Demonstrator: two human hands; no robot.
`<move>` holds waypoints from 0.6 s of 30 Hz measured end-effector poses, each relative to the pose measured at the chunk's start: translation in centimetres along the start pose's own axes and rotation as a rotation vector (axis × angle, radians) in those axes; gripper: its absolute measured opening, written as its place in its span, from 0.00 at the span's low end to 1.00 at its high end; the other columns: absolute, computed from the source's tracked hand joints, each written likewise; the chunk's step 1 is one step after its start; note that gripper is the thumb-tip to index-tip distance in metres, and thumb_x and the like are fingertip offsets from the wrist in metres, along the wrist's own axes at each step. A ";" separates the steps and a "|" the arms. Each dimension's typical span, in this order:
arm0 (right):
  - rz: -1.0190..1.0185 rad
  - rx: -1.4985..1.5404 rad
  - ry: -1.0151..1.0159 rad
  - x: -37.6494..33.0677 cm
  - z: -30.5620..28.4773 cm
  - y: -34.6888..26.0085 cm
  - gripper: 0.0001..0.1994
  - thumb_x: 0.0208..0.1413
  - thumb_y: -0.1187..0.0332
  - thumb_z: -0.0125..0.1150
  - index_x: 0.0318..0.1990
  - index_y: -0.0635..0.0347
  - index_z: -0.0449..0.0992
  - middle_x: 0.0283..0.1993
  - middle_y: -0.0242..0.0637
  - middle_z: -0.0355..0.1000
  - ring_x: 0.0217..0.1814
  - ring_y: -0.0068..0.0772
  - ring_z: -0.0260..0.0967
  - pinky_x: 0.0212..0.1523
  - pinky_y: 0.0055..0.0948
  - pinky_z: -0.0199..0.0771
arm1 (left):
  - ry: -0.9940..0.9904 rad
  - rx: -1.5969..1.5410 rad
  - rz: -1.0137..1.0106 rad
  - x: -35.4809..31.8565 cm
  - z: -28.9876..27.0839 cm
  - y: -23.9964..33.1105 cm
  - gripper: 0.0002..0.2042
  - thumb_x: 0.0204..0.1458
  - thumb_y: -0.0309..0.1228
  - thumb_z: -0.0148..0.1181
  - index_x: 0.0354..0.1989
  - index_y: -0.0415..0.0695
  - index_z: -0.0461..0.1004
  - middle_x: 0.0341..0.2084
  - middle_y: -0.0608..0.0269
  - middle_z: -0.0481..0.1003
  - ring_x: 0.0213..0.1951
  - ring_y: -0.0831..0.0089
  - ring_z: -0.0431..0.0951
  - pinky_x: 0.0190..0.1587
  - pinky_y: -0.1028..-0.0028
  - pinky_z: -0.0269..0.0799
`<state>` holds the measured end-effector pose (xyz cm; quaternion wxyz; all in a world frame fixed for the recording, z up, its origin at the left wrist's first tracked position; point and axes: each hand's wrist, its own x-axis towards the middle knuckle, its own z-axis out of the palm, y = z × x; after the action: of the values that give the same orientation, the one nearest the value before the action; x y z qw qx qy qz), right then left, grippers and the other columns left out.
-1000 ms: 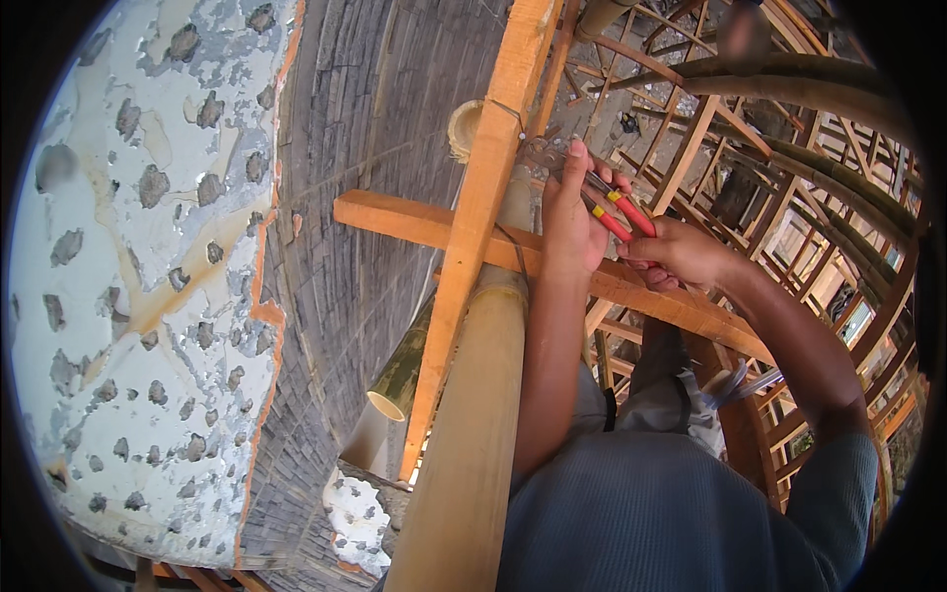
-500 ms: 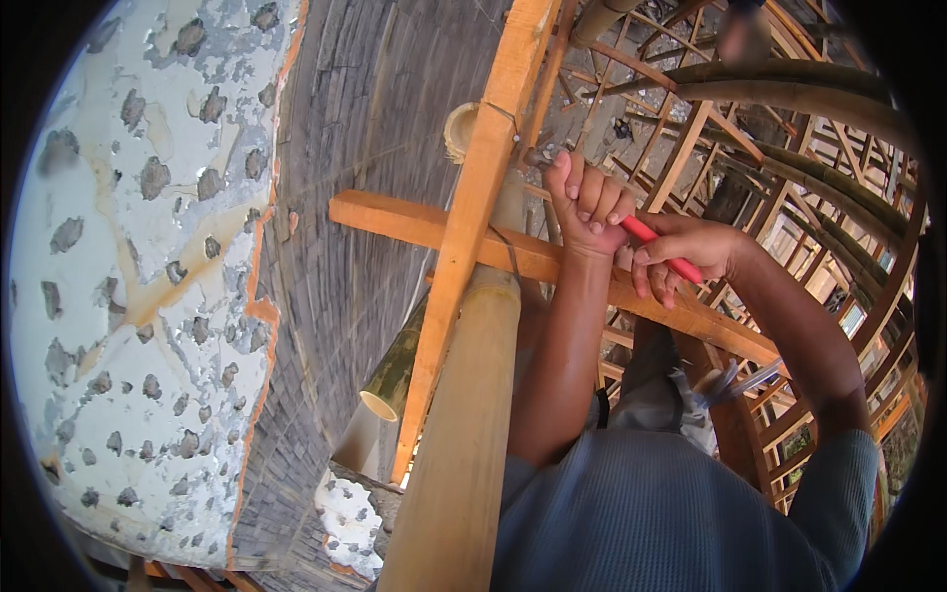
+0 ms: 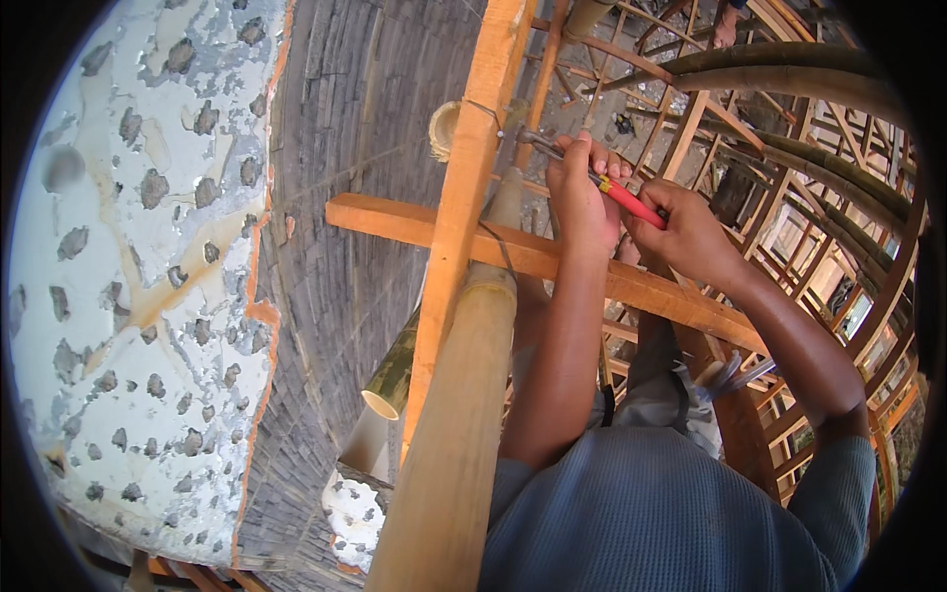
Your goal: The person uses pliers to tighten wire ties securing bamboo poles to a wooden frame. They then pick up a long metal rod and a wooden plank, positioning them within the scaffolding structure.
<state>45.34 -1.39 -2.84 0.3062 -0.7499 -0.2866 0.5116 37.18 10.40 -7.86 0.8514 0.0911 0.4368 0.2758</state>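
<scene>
A red-handled metal tool [image 3: 631, 203] with a yellow band and a slim grey shaft slants up to the left. I cannot tell what kind of head it has; the tip is beside the upright timber [image 3: 473, 148], close to a wire tie round it. My right hand [image 3: 686, 232] is closed on the end of the red handle. Around the shaft, nearer the head, my left hand [image 3: 584, 197] is closed, thumb pointing up. Below my hands a crossing timber [image 3: 562, 259] is bound with dark wire where it meets the upright one and a thick bamboo pole [image 3: 454, 424].
A grey slatted wall surface [image 3: 345, 128] and a chipped white wall [image 3: 128, 247] fill the left. Cut bamboo ends [image 3: 383, 403] stick out beside the pole. Far below at right lies a lattice of timber and curved bamboo poles [image 3: 789, 87]. Another person's hand [image 3: 726, 28] shows at top right.
The tool has swung up and left, showing more of its shaft and yellow band. My right hand has shifted up along with the handle; my left fingers have moved higher around the shaft.
</scene>
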 end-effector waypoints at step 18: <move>0.227 0.010 -0.466 2.7 -2.7 -2.2 0.15 0.58 0.74 0.53 0.51 0.68 0.76 0.36 0.41 0.76 0.41 0.29 0.75 0.46 0.34 0.76 | -0.089 0.449 0.031 -2.8 -3.9 0.1 0.47 0.64 0.70 0.33 0.79 0.45 0.34 0.60 0.45 0.69 0.64 0.59 0.66 0.66 0.60 0.61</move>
<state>48.46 1.61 -2.03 0.1761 -0.6378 -0.2608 0.7030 32.74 8.61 -8.22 0.8237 0.2972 0.4479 0.1806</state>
